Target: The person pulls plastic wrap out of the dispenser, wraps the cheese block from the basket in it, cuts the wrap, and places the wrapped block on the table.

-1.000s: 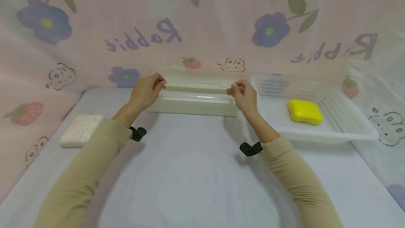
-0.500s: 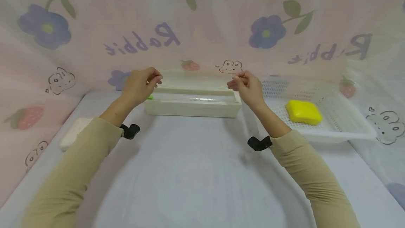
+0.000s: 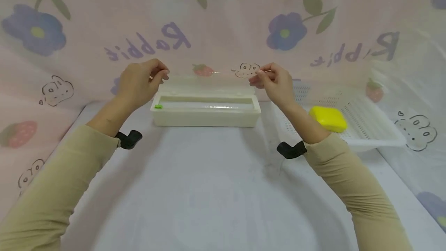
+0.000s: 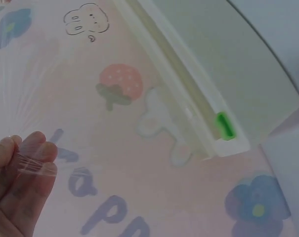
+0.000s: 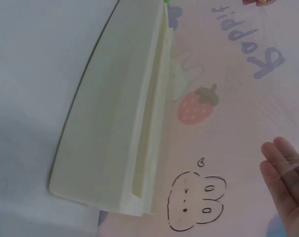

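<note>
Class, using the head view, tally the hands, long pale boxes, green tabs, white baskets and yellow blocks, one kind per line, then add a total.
Left hand and right hand: 2
Long pale box: 1
Green tab: 1
White basket: 1
Yellow block: 1
Total: 6

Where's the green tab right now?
In the head view, the green tab is atop the white box, at its left end, below the left hand.

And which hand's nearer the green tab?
Left. In the head view, left hand is up-left of the green tab; right hand is up by the other end of the box.
</note>
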### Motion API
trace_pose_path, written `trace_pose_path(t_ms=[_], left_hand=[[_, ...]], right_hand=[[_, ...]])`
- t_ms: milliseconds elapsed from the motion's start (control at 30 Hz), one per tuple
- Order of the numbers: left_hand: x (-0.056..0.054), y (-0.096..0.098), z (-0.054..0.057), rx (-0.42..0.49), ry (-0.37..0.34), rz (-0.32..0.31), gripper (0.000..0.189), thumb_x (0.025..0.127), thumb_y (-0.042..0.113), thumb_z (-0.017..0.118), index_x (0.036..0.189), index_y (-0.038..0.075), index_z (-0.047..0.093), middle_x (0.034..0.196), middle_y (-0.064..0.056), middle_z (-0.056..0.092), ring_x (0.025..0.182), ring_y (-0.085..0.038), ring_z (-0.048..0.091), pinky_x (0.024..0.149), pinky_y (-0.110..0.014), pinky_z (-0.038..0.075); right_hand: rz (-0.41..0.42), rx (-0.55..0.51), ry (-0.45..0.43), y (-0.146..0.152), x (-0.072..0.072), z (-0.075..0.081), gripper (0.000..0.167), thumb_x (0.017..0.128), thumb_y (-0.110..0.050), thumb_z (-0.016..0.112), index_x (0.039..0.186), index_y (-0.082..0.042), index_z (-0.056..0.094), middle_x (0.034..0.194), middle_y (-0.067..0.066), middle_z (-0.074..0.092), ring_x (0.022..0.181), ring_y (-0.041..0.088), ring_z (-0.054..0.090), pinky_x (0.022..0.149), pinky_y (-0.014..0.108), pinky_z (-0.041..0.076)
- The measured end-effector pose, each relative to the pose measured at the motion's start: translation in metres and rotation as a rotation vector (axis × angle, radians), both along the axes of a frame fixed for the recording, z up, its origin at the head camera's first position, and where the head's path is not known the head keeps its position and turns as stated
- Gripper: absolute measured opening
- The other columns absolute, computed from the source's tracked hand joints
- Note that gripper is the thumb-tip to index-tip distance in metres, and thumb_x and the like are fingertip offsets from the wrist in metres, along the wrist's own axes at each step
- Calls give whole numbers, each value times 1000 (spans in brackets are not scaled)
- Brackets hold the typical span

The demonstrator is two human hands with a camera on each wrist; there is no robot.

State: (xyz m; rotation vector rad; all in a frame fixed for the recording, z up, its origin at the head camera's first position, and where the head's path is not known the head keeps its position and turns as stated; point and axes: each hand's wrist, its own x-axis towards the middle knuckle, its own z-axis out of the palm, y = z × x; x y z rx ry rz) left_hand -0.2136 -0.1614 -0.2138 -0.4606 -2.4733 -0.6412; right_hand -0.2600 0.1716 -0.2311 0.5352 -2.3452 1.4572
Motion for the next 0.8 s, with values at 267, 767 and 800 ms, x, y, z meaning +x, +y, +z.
trace_pose_path(t_ms=[267,767,800], left_hand=[[3,7,20,-42,70,-3,17,97,9,51,102,2,65,92,-11,74,78,-27,71,54,-30,37],[21,24,56,29,156,59,20,97,14,52,101,3,68,88,-9,75,69,-14,68,55,-16,34],[21,27,58,58,152,48,20,97,14,53,101,2,69,88,-9,75,66,-8,66,56,-14,36]], right_hand=[[22,-49,16,9,5,20,16,97,-15,56,101,0,59,86,1,75,72,0,69,70,18,56],[80,-151,-9,16,22,61,8,96,-12,57,96,-3,58,75,-10,72,71,5,71,68,18,56],[91,-177,-11,18,24,63,8,95,-11,58,95,-3,58,75,-9,72,70,6,71,68,18,56]])
